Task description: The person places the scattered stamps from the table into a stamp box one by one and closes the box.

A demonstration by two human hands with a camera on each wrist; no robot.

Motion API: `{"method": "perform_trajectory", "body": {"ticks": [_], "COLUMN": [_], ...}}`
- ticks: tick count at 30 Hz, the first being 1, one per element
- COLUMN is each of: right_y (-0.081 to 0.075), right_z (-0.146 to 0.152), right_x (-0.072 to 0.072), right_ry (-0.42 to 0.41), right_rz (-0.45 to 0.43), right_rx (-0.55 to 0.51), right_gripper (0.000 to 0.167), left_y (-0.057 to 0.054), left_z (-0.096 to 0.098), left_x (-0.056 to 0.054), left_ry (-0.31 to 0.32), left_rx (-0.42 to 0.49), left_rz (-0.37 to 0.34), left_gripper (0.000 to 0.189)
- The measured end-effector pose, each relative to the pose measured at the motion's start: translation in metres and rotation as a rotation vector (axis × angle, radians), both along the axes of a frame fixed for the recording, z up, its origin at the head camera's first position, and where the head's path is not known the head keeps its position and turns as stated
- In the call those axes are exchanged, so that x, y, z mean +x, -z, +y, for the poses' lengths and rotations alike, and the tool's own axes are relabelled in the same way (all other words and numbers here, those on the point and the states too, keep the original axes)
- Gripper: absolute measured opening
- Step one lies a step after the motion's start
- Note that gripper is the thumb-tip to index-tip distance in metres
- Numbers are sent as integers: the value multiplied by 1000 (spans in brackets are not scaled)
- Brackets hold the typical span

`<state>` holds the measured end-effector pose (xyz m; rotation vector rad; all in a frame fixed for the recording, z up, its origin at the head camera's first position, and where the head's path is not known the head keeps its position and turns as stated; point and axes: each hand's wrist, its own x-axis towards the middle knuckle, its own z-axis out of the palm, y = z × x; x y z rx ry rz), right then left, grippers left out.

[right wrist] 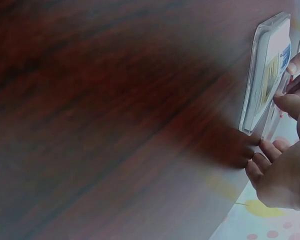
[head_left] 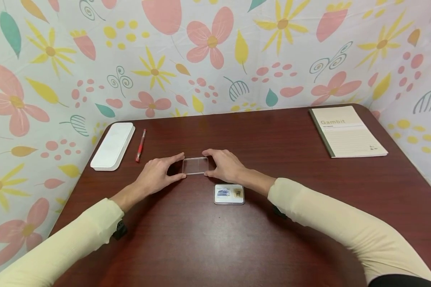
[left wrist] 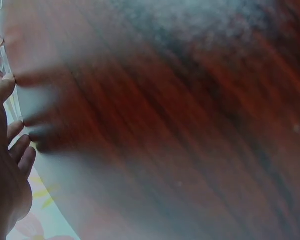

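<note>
left grip (head_left: 157, 174), right grip (head_left: 228, 165) pinch clear plastic piece (head_left: 195, 166); head view alone shows notebook (head_left: 350, 135)

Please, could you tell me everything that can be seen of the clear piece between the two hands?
The clear piece is a thin, transparent rectangle with rounded corners and pale, shiny edges; it looks like plastic. The table shows through it. It appears to lie flat, its long sides running left to right, a little beyond and left of the case. The left hand holds its left end at the corners, the right hand its right end.
</note>
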<state>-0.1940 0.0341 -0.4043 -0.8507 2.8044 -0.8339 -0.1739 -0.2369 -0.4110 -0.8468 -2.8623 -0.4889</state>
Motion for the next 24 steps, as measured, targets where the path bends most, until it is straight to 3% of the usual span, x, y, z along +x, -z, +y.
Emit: {"method": "perform_trajectory", "body": {"ticks": [24], "right_y": [-2], "right_z": [0], "right_x": [2], "right_ry": [5], "right_rz": [18], "right_rx": [-15], "right_gripper": [60], "left_y": [-3], "left_z": [3], "left_x": [-1], "left_ry": [11], "left_rx": [-2], "left_rz": [-6], "left_gripper": [63]}}
